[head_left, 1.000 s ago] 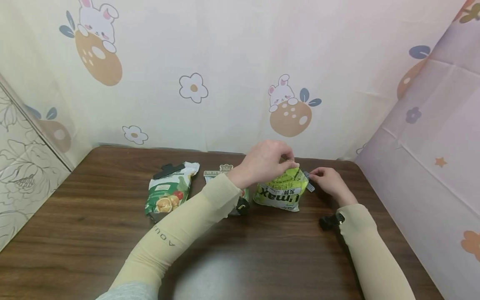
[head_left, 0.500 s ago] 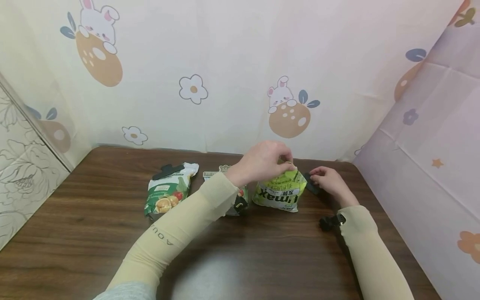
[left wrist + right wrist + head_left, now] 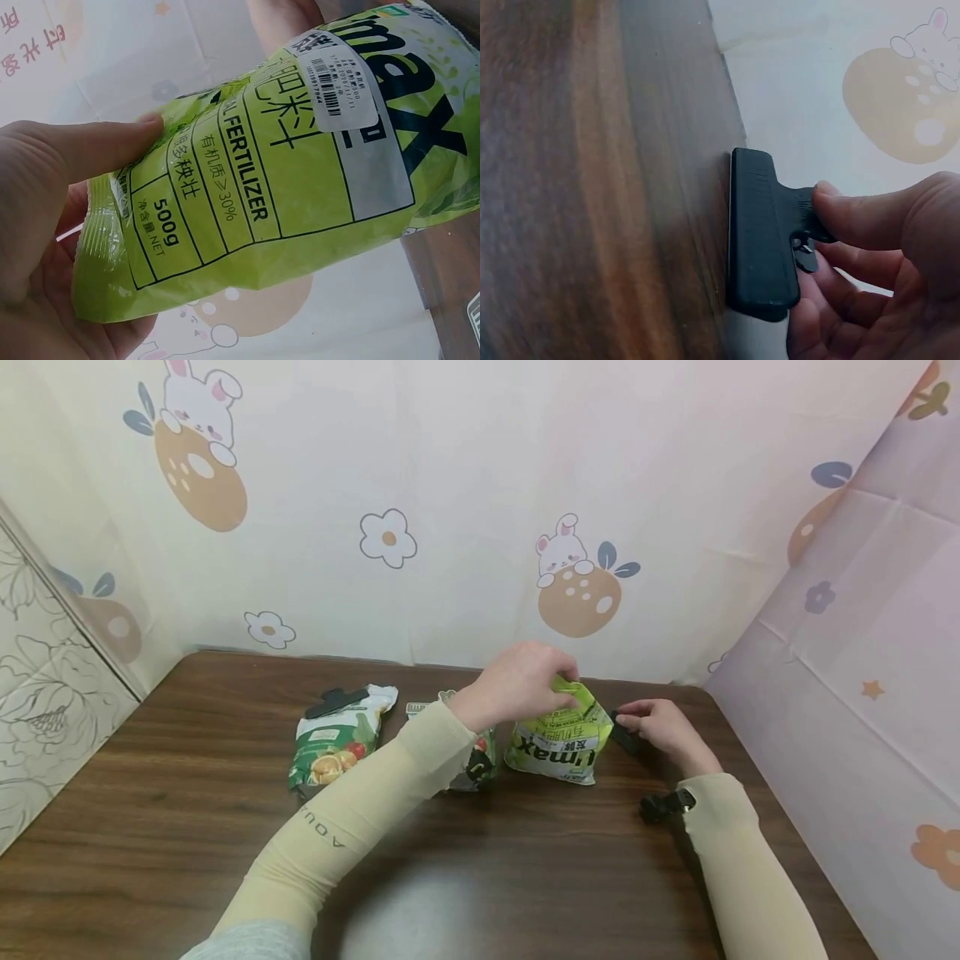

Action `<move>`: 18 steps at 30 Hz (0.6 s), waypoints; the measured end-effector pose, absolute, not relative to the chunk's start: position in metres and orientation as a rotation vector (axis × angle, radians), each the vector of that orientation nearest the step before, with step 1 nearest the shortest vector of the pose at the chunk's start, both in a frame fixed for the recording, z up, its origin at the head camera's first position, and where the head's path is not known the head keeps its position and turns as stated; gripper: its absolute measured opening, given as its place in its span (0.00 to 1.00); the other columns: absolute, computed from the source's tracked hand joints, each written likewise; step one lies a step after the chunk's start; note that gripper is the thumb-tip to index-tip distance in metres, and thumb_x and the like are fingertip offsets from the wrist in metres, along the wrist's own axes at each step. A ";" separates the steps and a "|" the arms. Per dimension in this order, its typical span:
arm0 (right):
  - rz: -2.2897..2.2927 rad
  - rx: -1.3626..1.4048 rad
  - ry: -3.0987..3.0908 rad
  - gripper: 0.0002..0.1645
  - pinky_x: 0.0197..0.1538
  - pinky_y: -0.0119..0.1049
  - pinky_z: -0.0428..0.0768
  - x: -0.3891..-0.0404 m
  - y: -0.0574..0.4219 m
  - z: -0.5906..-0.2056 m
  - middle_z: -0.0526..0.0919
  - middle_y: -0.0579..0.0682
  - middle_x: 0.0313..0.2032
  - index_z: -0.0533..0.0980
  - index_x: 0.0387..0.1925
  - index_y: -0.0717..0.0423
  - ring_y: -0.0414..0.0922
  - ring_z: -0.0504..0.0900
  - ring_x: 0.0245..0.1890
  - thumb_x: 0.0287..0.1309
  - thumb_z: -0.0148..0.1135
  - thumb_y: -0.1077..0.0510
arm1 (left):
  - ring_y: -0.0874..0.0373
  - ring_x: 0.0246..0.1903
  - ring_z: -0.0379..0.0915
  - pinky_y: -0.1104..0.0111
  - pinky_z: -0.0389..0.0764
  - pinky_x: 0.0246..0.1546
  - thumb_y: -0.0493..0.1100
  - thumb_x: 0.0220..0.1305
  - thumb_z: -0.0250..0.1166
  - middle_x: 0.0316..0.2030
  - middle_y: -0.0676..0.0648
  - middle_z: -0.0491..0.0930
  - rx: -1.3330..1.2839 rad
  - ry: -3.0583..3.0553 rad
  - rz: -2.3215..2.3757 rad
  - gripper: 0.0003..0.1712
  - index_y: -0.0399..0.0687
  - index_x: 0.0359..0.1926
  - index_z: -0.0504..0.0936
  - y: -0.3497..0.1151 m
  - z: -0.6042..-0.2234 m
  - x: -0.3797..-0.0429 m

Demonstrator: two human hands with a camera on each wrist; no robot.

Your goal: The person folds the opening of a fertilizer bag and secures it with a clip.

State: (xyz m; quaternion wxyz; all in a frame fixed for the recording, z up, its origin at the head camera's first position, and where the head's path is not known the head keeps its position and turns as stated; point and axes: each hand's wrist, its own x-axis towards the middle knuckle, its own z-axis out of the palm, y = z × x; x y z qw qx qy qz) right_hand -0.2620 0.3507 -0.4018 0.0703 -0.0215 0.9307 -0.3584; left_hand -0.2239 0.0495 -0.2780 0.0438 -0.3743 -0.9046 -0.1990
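Note:
A green fertilizer bag point(image 3: 562, 739) stands on the table toward the back right. My left hand point(image 3: 521, 687) pinches its sealed top edge; in the left wrist view the thumb lies across the front of the green bag point(image 3: 262, 180). Just right of the bag, my right hand point(image 3: 662, 727) holds a black bag clip point(image 3: 624, 733). The right wrist view shows the black clip point(image 3: 761, 232) with its handles between thumb and fingers, its long jaw pointing away from the palm.
A green and white bag point(image 3: 333, 739) with a black clip point(image 3: 336, 702) across its top lies at the left. Another bag point(image 3: 480, 764) is partly hidden behind the left forearm. The wooden table point(image 3: 570, 868) meets a patterned curtain point(image 3: 465, 585) at the back and right.
The clip in my right hand has turned, from a grey face toward the head camera to a dark one. My left hand has shifted slightly left on the bag's top.

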 end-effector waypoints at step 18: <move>-1.556 -0.063 2.845 0.23 0.49 0.34 0.71 -0.235 0.345 -0.353 0.82 0.44 0.45 0.77 0.57 0.64 0.41 0.75 0.47 0.67 0.64 0.53 | 0.67 0.31 0.73 0.73 0.74 0.35 0.53 0.61 0.72 0.40 0.60 0.85 -1.117 -2.698 -0.674 0.12 0.56 0.43 0.88 0.049 -0.283 -0.224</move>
